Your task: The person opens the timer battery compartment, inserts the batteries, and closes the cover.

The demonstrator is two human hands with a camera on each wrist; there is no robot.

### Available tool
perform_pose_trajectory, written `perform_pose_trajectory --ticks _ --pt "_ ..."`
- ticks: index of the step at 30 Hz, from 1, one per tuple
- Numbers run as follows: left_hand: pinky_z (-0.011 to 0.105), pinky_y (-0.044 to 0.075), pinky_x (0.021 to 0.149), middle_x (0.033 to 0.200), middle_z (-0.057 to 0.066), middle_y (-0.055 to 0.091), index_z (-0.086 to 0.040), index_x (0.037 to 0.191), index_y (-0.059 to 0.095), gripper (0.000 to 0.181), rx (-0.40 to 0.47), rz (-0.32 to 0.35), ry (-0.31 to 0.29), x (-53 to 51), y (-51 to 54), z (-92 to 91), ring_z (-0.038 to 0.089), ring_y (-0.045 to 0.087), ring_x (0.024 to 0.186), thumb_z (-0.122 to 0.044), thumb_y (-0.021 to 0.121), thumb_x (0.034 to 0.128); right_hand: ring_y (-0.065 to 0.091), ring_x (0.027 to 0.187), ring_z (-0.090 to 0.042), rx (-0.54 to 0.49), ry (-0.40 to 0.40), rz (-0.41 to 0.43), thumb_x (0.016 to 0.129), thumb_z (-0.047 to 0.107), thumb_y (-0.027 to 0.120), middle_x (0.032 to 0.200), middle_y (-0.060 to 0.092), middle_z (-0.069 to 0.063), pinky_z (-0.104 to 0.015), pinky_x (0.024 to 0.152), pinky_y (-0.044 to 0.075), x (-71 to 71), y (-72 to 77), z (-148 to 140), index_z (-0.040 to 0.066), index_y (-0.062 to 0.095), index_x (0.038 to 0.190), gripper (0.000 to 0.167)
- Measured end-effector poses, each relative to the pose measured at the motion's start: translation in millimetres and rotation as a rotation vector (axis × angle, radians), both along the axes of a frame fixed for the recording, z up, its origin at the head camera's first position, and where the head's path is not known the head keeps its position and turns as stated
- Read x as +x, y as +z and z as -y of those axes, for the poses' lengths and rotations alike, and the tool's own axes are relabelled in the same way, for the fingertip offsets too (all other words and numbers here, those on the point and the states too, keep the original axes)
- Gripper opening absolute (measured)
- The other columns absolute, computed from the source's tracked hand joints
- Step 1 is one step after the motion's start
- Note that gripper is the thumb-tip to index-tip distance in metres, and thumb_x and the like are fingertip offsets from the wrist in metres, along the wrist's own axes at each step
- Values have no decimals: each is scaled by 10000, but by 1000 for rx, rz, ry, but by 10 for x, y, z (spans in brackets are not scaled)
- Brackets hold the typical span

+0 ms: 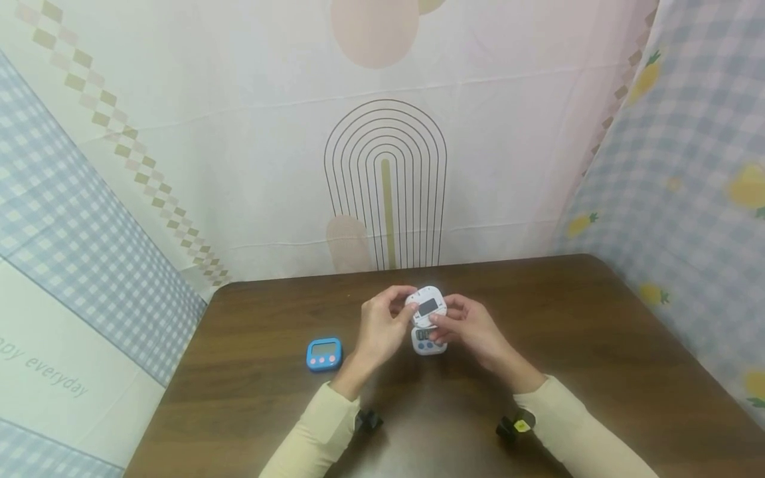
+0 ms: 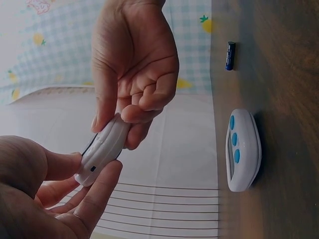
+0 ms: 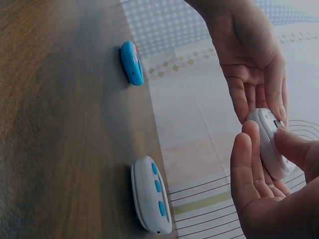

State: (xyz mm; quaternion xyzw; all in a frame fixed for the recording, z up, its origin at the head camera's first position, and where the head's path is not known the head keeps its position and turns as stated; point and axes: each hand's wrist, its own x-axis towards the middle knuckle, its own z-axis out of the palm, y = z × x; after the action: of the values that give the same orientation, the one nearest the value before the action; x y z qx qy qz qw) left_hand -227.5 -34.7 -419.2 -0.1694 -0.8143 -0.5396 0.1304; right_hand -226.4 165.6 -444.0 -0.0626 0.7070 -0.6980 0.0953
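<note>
With my left hand and right hand I pinch a white timer above the blue-buttoned timer, probably working its back, detail unclear; next calls for steady pressure.

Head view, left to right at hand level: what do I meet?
Blue rounded-square plastic timer with pink buttons → left hand → white rounded plastic device, pinched by both hands' fingers → right hand.

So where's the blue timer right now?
In the head view, the blue timer sits on the brown table, left of the person's left hand, with a white blue-buttoned timer farther right.
</note>
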Motion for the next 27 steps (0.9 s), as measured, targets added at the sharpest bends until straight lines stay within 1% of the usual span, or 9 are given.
perform_pose_trajectory --ticks 3,7,10,12,17,21,24,27 --pt "251 623 726 1056 129 791 -32 1188 749 227 -8 1 4 -3 -6 3 165 752 806 -9 744 962 754 785 -193 4 2 -13 1014 114 715 1011 788 -116 -337 806 655 2 -18 15 -57 555 1315 381" --pt "256 624 740 1066 123 791 -32 1194 745 228 -17 -4 5 -12 -4 5 165 754 813 -15 743 967 720 752 -188 3 -2 -28 1024 109 699 1018 772 -116 -331 798 649 -2 -29 31 -46 538 1329 379" --pt "251 622 716 1054 116 792 -37 1197 746 233 -14 4 8 -9 -4 6 158 750 808 -17 744 965 666 710 -175 26 -18 -32 1024 114 699 1020 764 -113 -293 742 621 5 -29 47 -32 545 1323 367" --pt "246 617 686 1043 115 789 -38 1200 745 235 -10 16 11 -1 -12 5 154 741 798 -19 743 967 620 681 -164 49 -29 -31 1026 125 699 1022 756 -113 -268 689 582 12 -34 57 -27 549 1321 364" --pt "236 609 659 1041 124 783 -28 1210 740 235 -2 29 15 7 -21 4 153 726 790 -24 737 975 542 627 -142 81 -53 -12 1036 153 692 1010 734 -143 -251 592 491 20 -24 90 0 559 1324 353" --pt "235 613 683 1072 136 784 -25 1207 739 231 -5 22 14 4 -37 3 163 734 808 -20 735 976 516 599 -130 74 -57 -14 1042 156 685 954 705 -168 -252 555 459 33 -18 106 -17 547 1327 361" --pt "238 617 703 1101 140 782 -28 1213 737 233 -16 18 14 -6 -41 7 179 743 827 -26 732 980 506 590 -126 66 -56 -28 1045 151 678 912 690 -145 -250 543 444 36 -20 114 -41 534 1324 368" --pt "240 620 720 1123 135 782 -35 1219 736 235 -29 18 17 -15 -38 13 185 748 843 -34 731 984 500 584 -122 57 -62 -36 1046 142 674 908 689 -136 -242 538 433 33 -27 126 -55 529 1319 366"
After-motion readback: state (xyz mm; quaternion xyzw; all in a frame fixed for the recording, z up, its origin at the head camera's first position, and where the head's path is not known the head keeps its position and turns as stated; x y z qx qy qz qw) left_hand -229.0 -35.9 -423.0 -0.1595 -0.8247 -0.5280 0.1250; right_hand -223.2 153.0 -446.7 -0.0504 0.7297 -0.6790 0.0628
